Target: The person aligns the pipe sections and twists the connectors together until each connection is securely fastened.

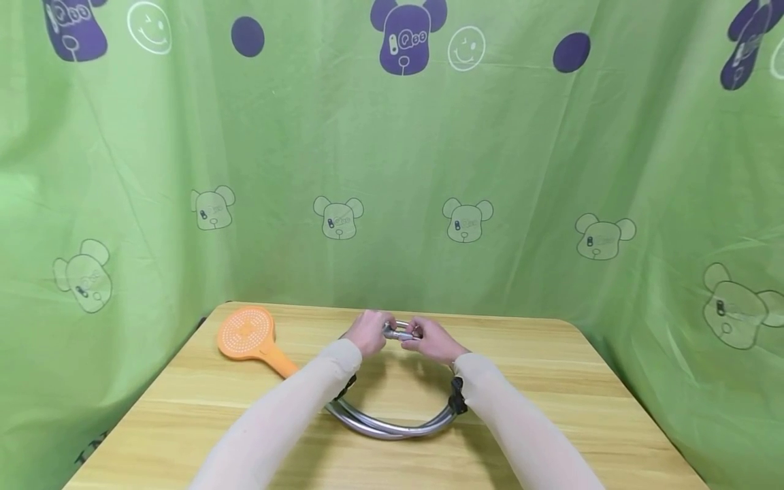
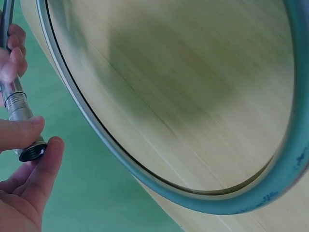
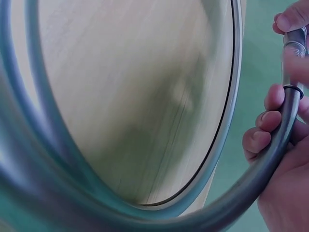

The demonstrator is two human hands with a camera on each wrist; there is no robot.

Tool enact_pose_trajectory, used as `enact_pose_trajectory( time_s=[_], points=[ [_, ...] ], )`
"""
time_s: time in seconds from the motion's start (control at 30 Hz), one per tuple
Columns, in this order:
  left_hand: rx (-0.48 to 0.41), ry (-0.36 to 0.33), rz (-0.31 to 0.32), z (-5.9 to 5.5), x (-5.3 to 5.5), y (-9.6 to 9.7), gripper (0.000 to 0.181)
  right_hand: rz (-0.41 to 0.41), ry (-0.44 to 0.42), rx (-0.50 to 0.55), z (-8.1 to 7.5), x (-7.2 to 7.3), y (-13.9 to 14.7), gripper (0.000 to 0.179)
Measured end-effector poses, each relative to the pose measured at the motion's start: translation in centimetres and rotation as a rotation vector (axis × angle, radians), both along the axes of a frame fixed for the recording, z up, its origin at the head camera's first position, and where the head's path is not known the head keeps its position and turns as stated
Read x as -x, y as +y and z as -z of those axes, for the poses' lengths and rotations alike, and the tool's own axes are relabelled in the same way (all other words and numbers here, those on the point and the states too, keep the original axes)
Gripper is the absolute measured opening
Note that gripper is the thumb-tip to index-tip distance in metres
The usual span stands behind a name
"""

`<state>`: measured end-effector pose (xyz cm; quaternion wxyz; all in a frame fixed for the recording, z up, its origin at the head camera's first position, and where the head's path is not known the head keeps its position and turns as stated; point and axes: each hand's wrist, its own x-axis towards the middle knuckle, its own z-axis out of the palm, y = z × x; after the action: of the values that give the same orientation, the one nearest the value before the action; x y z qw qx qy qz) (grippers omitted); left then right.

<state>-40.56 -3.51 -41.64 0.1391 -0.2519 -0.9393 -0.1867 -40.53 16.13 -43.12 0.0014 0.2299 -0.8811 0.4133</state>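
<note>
Both hands meet over the far part of the table at the end of a silver shower hose (image 1: 392,431). My left hand (image 1: 367,331) pinches a short metal connector (image 2: 20,110) between thumb and fingers, its threaded opening showing in the left wrist view. My right hand (image 1: 436,340) grips the hose end, with several fingers curled round the tube in the right wrist view. Screw threads show between the connector and the hose end. The rest of the hose loops toward the near side, below the two hands.
An orange shower head (image 1: 246,333) lies at the far left of the wooden table (image 1: 551,395), its handle running under the left forearm. A green patterned curtain (image 1: 392,150) hangs behind and on both sides. Dark bands (image 1: 457,396) sit at the wrists.
</note>
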Motion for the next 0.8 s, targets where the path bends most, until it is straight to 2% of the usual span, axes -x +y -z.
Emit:
enact_pose_trajectory(
  time_s=[0.27,0.5,0.7,0.8],
  points=[
    [-0.006,0.012,0.006,-0.08,-0.07,-0.13,0.041,-0.022,0.016,-0.034,0.15,0.38,0.30,0.008],
    [-0.026,0.031,0.010,0.27,-0.08,-0.31,0.042,-0.034,-0.055,-0.055,-0.05,0.36,0.26,0.030],
    [-0.034,0.035,0.013,0.32,-0.09,-0.30,0.041,-0.009,-0.050,-0.005,-0.09,0.09,0.10,0.018],
    [-0.037,0.037,0.013,0.29,-0.09,-0.27,0.041,0.008,-0.062,0.012,-0.13,0.01,0.07,0.018]
  ],
)
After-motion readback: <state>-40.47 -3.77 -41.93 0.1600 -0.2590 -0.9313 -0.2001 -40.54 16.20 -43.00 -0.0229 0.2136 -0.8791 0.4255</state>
